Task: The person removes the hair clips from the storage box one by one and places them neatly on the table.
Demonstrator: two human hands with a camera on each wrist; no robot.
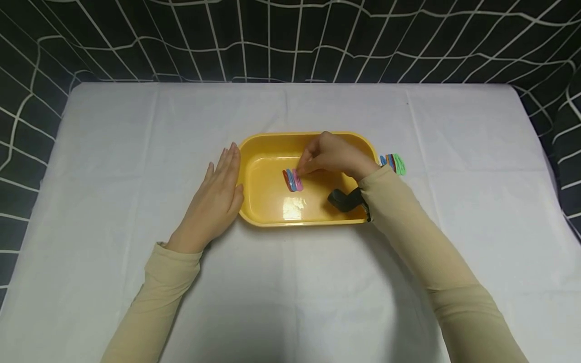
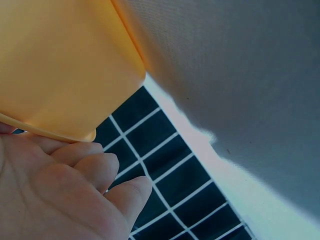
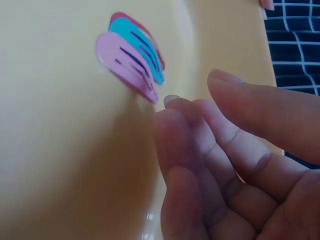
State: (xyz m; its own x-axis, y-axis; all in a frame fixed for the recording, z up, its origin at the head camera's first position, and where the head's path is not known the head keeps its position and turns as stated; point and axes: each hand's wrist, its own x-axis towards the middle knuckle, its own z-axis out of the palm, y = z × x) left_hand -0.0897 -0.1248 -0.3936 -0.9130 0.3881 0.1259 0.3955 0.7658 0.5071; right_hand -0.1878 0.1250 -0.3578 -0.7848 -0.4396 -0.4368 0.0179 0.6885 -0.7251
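Note:
In the head view my left hand point(image 1: 213, 199) lies with straight fingers along the left rim of a yellow tray point(image 1: 263, 214); the left wrist view has the fingers against the tray's outside. Inside the tray, a red snap hair clip point(image 1: 287, 180), a blue hair clip point(image 1: 291, 180) and a pink hair clip point(image 1: 297, 180) sit side by side, overlapping. My right hand point(image 1: 333, 155) reaches over the tray, fingertips right at the pink clip's narrow end. In the right wrist view its thumb point(image 3: 270, 112) stands apart from the bent fingers, with nothing between them.
Several more hair clips, green ones point(image 1: 399, 164) among them, lie on the white cloth point(image 1: 476, 201) just right of the tray, partly behind the right wrist. A black device point(image 1: 346, 200) at that wrist hangs over the tray. Dark netting point(image 1: 290, 45) borders the table.

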